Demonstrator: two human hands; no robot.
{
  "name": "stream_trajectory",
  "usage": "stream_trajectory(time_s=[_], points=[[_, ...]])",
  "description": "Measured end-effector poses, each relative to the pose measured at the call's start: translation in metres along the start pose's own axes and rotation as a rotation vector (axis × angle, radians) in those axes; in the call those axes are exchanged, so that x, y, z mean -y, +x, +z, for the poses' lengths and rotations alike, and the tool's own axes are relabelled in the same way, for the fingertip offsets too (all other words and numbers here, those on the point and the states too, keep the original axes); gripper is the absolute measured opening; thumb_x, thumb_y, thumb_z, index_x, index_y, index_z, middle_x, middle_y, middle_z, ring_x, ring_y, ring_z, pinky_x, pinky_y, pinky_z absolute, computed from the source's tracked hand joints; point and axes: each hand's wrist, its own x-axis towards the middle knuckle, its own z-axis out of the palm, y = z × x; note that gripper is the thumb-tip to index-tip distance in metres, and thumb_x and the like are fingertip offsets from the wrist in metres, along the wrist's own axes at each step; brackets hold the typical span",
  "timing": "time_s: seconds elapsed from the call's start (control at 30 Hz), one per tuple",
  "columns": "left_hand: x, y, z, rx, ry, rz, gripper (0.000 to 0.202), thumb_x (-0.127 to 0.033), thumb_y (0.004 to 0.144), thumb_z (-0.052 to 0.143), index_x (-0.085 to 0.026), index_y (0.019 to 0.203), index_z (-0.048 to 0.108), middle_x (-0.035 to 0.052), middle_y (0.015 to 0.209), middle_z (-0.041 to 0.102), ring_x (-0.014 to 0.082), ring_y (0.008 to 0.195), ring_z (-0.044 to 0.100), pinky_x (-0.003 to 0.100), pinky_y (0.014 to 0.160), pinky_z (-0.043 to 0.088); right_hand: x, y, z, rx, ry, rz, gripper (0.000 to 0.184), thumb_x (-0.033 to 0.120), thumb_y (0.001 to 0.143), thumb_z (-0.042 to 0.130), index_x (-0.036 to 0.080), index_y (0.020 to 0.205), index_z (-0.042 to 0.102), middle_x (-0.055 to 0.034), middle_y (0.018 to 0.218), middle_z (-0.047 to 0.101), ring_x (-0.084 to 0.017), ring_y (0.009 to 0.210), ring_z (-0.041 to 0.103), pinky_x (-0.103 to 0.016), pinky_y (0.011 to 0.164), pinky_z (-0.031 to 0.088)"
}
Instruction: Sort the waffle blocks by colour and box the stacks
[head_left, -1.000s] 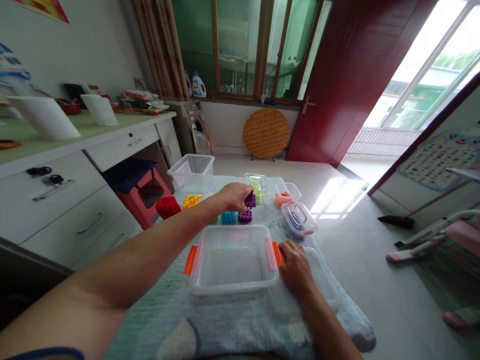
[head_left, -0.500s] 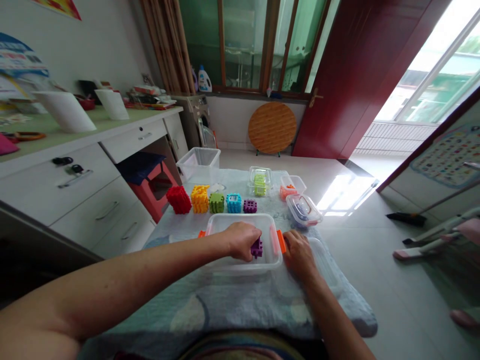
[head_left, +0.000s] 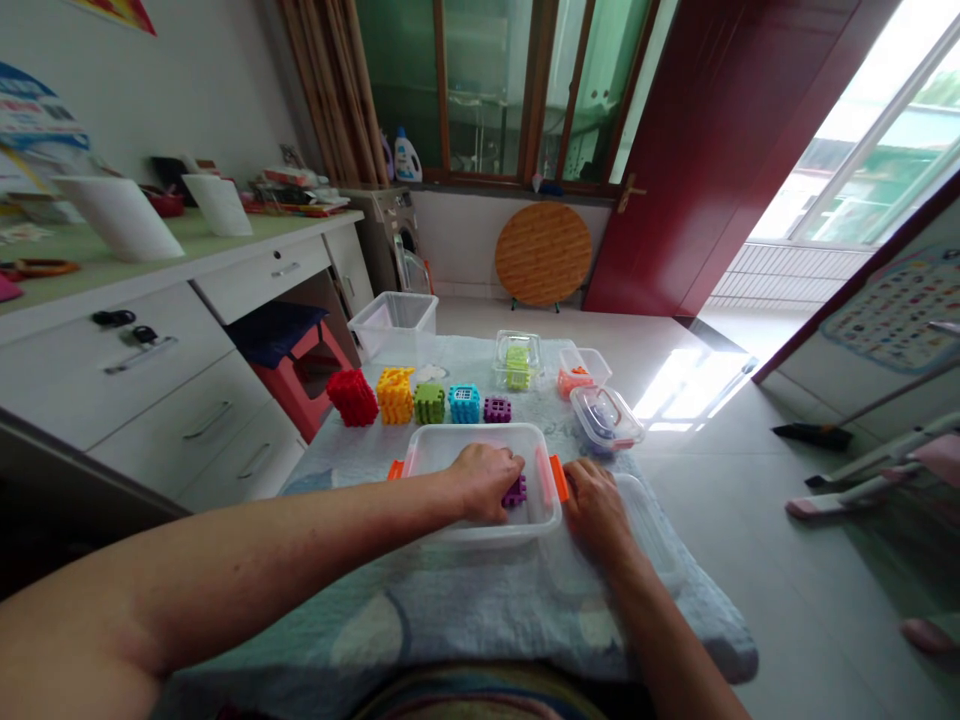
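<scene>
A clear plastic box (head_left: 442, 436) with orange latches stands open on the cloth in front of me. My left hand (head_left: 486, 482) reaches down inside it, closed on a purple interlocking block (head_left: 516, 491), part of which its fingers hide. At the box's right side, my right hand (head_left: 595, 495) has its curled fingers against the orange latch (head_left: 559, 478). Behind the box stands a row of blocks: a red stack (head_left: 352, 397), a yellow stack (head_left: 395, 394), a green stack (head_left: 430, 403), a blue stack (head_left: 464, 402) and a low purple piece (head_left: 497, 409).
A clear lid (head_left: 646, 520) lies under and beside my right hand. Farther back are a container with light green pieces (head_left: 517, 360), one with orange pieces (head_left: 584, 372), a lidded container (head_left: 606, 418) and a larger clear bin (head_left: 394, 318). A desk (head_left: 262, 240) borders the left.
My left hand has lowered the purple block slightly deeper into the box. My right hand keeps its place at the latch. The whole view has shifted a little.
</scene>
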Motion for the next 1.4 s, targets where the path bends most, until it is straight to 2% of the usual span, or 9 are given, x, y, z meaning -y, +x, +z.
stream_trajectory(time_s=[0.13, 0.23, 0.37, 0.53, 0.8, 1.0, 1.17, 1.27, 1.4], points=[[0.004, -0.014, -0.022, -0.034, 0.023, 0.071, 0.036, -0.036, 0.073, 0.066, -0.015, 0.102, 0.064, 0.0128, 0.104, 0.067, 0.0282, 0.086, 0.066, 0.036, 0.071, 0.053, 0.000, 0.000, 0.000, 0.003, -0.006, 0.003, 0.015, 0.020, 0.089, 0.047, 0.021, 0.086, 0.061, -0.0055, 0.091, 0.063, -0.019, 0.090, 0.055, -0.029, 0.084, 0.037], [0.008, -0.024, -0.030, 0.069, -0.060, 0.138, 0.021, -0.018, 0.079, 0.056, -0.017, 0.095, 0.068, 0.0086, 0.095, 0.070, 0.0239, 0.085, 0.066, 0.031, 0.072, 0.050, -0.001, 0.000, 0.001, 0.010, -0.002, 0.004, 0.015, 0.021, 0.089, 0.047, 0.021, 0.084, 0.061, -0.0057, 0.091, 0.063, -0.019, 0.090, 0.055, -0.029, 0.084, 0.037], [0.015, -0.028, -0.021, 0.350, -0.461, 0.293, 0.038, -0.002, 0.075, 0.048, -0.021, 0.099, 0.070, -0.0007, 0.091, 0.072, 0.0156, 0.084, 0.064, 0.022, 0.074, 0.046, -0.002, 0.001, 0.001, 0.015, 0.006, 0.005, 0.015, 0.020, 0.089, 0.047, 0.021, 0.085, 0.061, -0.0061, 0.091, 0.063, -0.019, 0.090, 0.054, -0.030, 0.085, 0.037], [0.021, -0.020, -0.001, 0.507, -0.837, 0.323, 0.037, -0.009, 0.080, 0.046, -0.021, 0.106, 0.068, -0.0029, 0.096, 0.070, 0.0155, 0.091, 0.062, 0.023, 0.083, 0.046, 0.000, 0.000, -0.001, 0.017, 0.004, 0.009, 0.016, 0.020, 0.090, 0.046, 0.021, 0.085, 0.061, -0.0061, 0.092, 0.063, -0.019, 0.090, 0.055, -0.029, 0.084, 0.037], [0.018, -0.014, 0.001, 0.467, -0.743, 0.229, 0.038, -0.019, 0.083, 0.046, -0.021, 0.118, 0.061, 0.0020, 0.120, 0.065, 0.0191, 0.109, 0.059, 0.024, 0.089, 0.045, -0.003, 0.001, 0.001, 0.019, 0.001, 0.008, 0.014, 0.021, 0.089, 0.047, 0.021, 0.084, 0.060, -0.0058, 0.092, 0.063, -0.019, 0.091, 0.055, -0.029, 0.084, 0.037], [0.033, -0.024, -0.019, 0.460, -0.727, 0.204, 0.033, -0.011, 0.078, 0.046, -0.021, 0.101, 0.068, -0.0012, 0.107, 0.069, 0.0160, 0.101, 0.061, 0.023, 0.089, 0.045, -0.001, 0.000, -0.001, 0.026, 0.008, 0.005, 0.016, 0.020, 0.089, 0.047, 0.021, 0.089, 0.063, -0.0064, 0.092, 0.063, -0.020, 0.091, 0.054, -0.030, 0.084, 0.037], [0.052, -0.036, -0.050, 0.312, -0.564, 0.070, 0.034, -0.004, 0.072, 0.044, -0.018, 0.091, 0.068, -0.0008, 0.093, 0.070, 0.0131, 0.087, 0.063, 0.021, 0.077, 0.046, -0.001, 0.000, -0.001, 0.032, 0.021, 0.012, 0.016, 0.020, 0.089, 0.046, 0.021, 0.085, 0.061, -0.0063, 0.092, 0.063, -0.020, 0.091, 0.054, -0.030, 0.085, 0.037], [0.061, -0.032, -0.068, 0.059, -0.471, 0.007, 0.031, -0.009, 0.078, 0.045, -0.017, 0.100, 0.065, 0.0002, 0.095, 0.070, 0.0129, 0.084, 0.064, 0.022, 0.075, 0.046, -0.001, 0.001, -0.001, 0.040, 0.019, 0.010, 0.015, 0.020, 0.089, 0.046, 0.021, 0.084, 0.060, -0.0063, 0.093, 0.062, -0.020, 0.091, 0.054, -0.030, 0.085, 0.037], [0.072, 0.002, -0.073, -0.246, -0.174, -0.037, 0.034, -0.014, 0.077, 0.056, -0.016, 0.111, 0.063, 0.0069, 0.112, 0.068, 0.0199, 0.103, 0.060, 0.028, 0.091, 0.043, 0.000, 0.000, -0.001, 0.030, 0.019, 0.005, 0.014, 0.020, 0.088, 0.046, 0.021, 0.083, 0.059, -0.0061, 0.091, 0.062, -0.020, 0.090, 0.055, -0.031, 0.085, 0.037]])
